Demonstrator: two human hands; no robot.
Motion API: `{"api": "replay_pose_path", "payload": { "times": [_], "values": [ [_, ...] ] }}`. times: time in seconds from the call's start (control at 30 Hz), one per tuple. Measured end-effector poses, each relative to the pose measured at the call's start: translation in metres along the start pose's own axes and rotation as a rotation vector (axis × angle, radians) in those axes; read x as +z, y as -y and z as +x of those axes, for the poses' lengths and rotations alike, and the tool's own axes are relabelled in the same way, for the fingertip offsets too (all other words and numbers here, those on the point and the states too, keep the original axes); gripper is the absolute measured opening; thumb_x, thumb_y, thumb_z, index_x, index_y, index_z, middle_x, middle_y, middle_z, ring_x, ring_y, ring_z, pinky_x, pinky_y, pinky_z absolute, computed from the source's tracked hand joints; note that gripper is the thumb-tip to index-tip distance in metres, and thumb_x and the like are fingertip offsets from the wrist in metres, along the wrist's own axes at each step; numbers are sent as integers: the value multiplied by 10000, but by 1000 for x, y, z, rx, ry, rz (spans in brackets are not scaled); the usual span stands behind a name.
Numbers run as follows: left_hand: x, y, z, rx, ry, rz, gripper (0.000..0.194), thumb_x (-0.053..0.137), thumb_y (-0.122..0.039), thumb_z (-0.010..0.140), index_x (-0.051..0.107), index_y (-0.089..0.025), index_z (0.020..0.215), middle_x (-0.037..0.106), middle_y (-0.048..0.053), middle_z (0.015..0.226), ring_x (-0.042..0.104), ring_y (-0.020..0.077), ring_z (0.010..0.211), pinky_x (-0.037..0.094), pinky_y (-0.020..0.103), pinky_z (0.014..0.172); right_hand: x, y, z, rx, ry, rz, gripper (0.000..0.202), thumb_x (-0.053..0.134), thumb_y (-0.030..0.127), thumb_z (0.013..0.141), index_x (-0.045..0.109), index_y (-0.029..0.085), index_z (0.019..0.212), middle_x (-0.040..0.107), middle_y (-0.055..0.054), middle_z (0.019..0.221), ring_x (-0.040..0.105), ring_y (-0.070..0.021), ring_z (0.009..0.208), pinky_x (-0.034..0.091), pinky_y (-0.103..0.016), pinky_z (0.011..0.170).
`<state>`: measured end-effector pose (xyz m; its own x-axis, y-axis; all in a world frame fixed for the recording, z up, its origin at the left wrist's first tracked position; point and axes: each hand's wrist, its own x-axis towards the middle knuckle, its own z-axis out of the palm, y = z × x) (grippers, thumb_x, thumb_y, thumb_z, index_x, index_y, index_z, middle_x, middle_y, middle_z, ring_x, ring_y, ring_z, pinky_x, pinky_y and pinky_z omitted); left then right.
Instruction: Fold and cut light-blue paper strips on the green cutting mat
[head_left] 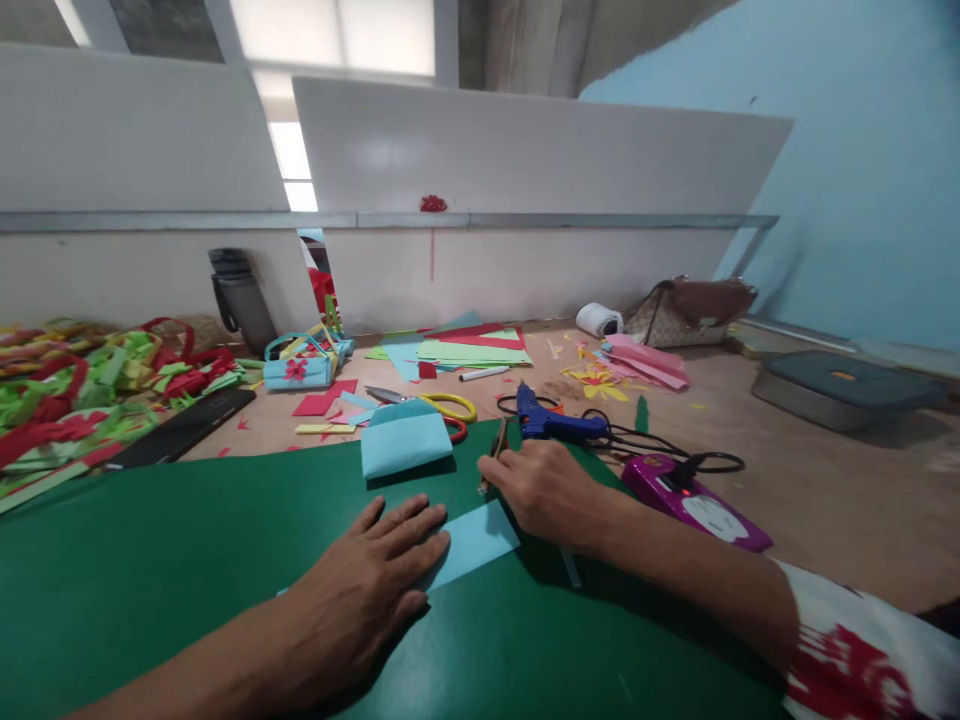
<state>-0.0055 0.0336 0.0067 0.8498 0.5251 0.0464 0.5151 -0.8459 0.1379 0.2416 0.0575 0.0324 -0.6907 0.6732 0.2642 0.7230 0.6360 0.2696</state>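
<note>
A light blue paper strip (478,545) lies on the green board (225,540). My left hand (367,580) rests flat on the strip's left part, palm down with the fingers stretched out, and hides much of it. Just beyond the strip's right end, my right hand (536,485) is closed on a small, dark, slim tool (502,438); its exact kind cannot be made out. A folded light blue paper piece (406,445) sits on the board behind my left hand. The blue glue gun (559,420) lies right behind my right hand.
Scissors (450,405) lie behind the folded paper. A purple power strip (694,505) with black cables is at the right, near my forearm. Coloured paper sheets (472,350), a phone (184,430), a dark bottle (241,300), a blue paper bag (298,373) and a lidded container (840,385) stand farther out.
</note>
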Motion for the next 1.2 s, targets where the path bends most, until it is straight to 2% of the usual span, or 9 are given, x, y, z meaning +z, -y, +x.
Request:
{"api": "replay_pose_path", "payload": {
  "times": [0.13, 0.23, 0.3, 0.43, 0.57, 0.67, 0.87, 1.03, 1.2],
  "values": [
    [3, 8, -2, -67, 18, -19, 446, 349, -285, 934, 313, -284, 1379, 283, 47, 1470, 249, 291, 1345, 272, 595, 1033, -21, -4, -22, 201, -126, 228, 163, 403, 118, 874, 548, 150, 941, 663, -46, 789, 622, -133, 684, 439, -229, 604],
    [9, 15, -6, -97, -17, 6, 442, 376, -239, 924, 342, -290, 1362, 328, 51, 1451, 293, 296, 1327, 290, 588, 1024, -27, -8, -37, 490, -193, 798, 118, 572, 244, 797, 555, 198, 905, 662, -20, 843, 628, -149, 733, 475, -233, 614],
    [11, 19, -9, -96, -61, 17, 459, 373, -185, 920, 339, -308, 1362, 368, 42, 1432, 329, 278, 1312, 294, 562, 1034, -25, -12, -45, 604, -187, 1015, 162, 624, 332, 752, 569, 200, 830, 659, -17, 797, 617, -160, 696, 472, -248, 579],
    [7, 21, -13, -64, -101, 15, 523, 329, -89, 901, 310, -308, 1376, 415, 34, 1406, 374, 249, 1290, 340, 519, 1026, -18, -17, -53, 751, -186, 1019, 243, 590, 370, 767, 523, 191, 616, 602, 1, 582, 536, -128, 527, 404, -242, 484],
    [3, 13, -8, -68, -135, -22, 478, 360, -173, 915, 299, -242, 1384, 405, 64, 1412, 353, 231, 1303, 383, 449, 1026, -18, -14, -56, 704, -130, 929, 63, 537, 259, 799, 559, 207, 830, 550, 44, 588, 527, -115, 518, 401, -233, 495],
    [7, 10, -4, -89, -147, -12, 496, 391, -228, 911, 274, -220, 1393, 375, 88, 1427, 325, 255, 1317, 361, 500, 1028, -20, -10, -60, 610, -52, 830, 227, 459, 279, 859, 574, 240, 1051, 578, 34, 643, 530, -125, 541, 394, -245, 499],
    [10, 13, -3, -101, -199, -10, 465, 394, -205, 909, 312, -234, 1366, 410, 66, 1407, 366, 223, 1297, 389, 438, 1013, -18, -13, -70, 610, -15, 818, 189, 554, 319, 815, 675, 259, 946, 699, 15, 865, 619, -166, 721, 431, -248, 566],
    [5, 15, -3, -96, -247, -5, 487, 453, -256, 892, 325, -246, 1362, 433, 40, 1394, 422, 193, 1260, 402, 330, 999, -18, -17, -79, 611, -16, 761, 183, 534, 267, 828, 701, 236, 894, 710, 8, 817, 620, -154, 677, 414, -232, 543],
    [5, 16, -3, -97, -192, 1, 485, 447, -234, 896, 328, -265, 1365, 397, 25, 1418, 396, 196, 1277, 379, 352, 1017, -16, -16, -82, 547, 21, 754, 178, 526, 277, 846, 698, 231, 845, 698, 12, 747, 599, -130, 622, 399, -216, 534]
  ]
}}
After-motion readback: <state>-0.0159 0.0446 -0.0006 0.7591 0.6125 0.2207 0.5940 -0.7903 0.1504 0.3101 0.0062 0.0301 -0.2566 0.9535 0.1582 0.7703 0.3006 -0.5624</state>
